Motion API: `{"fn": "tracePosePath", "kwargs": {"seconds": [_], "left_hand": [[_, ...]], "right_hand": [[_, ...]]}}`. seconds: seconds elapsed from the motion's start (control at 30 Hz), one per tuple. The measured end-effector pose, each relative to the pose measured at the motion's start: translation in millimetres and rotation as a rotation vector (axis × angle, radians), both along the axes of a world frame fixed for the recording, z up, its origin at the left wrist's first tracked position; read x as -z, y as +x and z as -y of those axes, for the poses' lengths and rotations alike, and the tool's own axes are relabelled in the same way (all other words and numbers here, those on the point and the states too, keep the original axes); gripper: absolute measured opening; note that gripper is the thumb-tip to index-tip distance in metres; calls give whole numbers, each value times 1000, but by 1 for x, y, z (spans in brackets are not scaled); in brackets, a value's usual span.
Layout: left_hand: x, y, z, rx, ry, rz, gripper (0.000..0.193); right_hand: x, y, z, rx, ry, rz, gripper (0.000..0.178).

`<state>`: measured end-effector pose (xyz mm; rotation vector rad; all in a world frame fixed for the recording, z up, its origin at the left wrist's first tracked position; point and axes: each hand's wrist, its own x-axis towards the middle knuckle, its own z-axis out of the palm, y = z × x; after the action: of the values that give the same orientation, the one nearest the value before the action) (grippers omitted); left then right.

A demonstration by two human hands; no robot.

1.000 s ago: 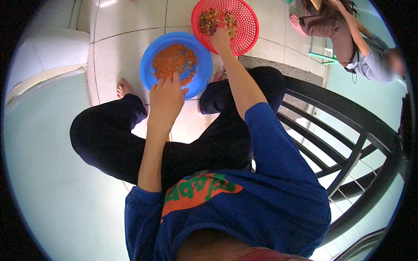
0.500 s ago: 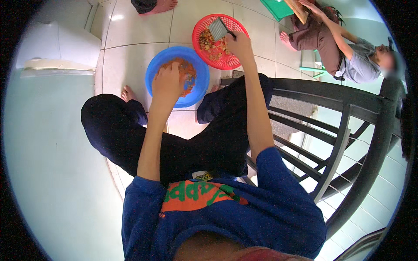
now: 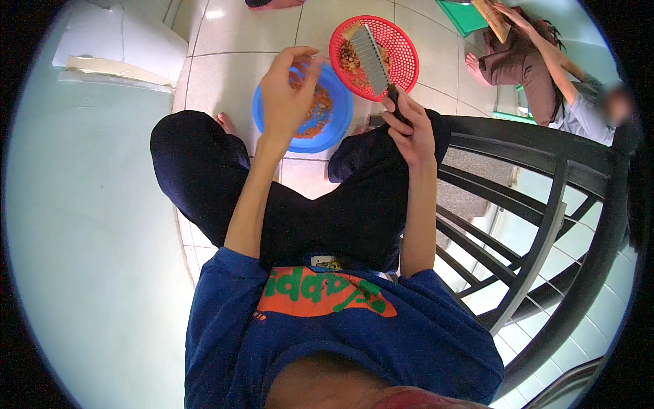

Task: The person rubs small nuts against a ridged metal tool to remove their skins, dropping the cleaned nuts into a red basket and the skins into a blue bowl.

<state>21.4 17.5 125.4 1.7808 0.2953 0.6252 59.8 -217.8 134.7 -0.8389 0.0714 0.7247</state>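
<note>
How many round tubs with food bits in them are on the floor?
2. The blue basin is nearer the person, partly hidden behind the left hand. The red basket is farther right, partly hidden behind the cutter. More could be out of view.

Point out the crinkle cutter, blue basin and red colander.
Crinkle cutter (image 3: 375, 67): head view, on the ridged blade.
Blue basin (image 3: 343, 105): head view, right inner wall.
Red colander (image 3: 405, 60): head view, perforated right wall.

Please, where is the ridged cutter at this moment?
In the head view, the ridged cutter is in the right hand, slightly right of upper centre, partly in front of the red basket.
</note>
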Motion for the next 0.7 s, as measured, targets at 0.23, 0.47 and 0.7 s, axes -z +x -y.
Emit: {"fn": "tracePosePath", "kwargs": {"seconds": [0.23, 0.47, 0.7], "left_hand": [[-4, -3, 5, 37, -111, 110, 19], [-4, -4, 3, 28, -147, 142, 17], [-4, -6, 4, -14, -73, 124, 18]], "right_hand": [[5, -3, -4, -120, -21, 40, 40], [6, -4, -6, -153, -68, 28, 41], [10, -3, -8, -159, -45, 30, 40]]}}
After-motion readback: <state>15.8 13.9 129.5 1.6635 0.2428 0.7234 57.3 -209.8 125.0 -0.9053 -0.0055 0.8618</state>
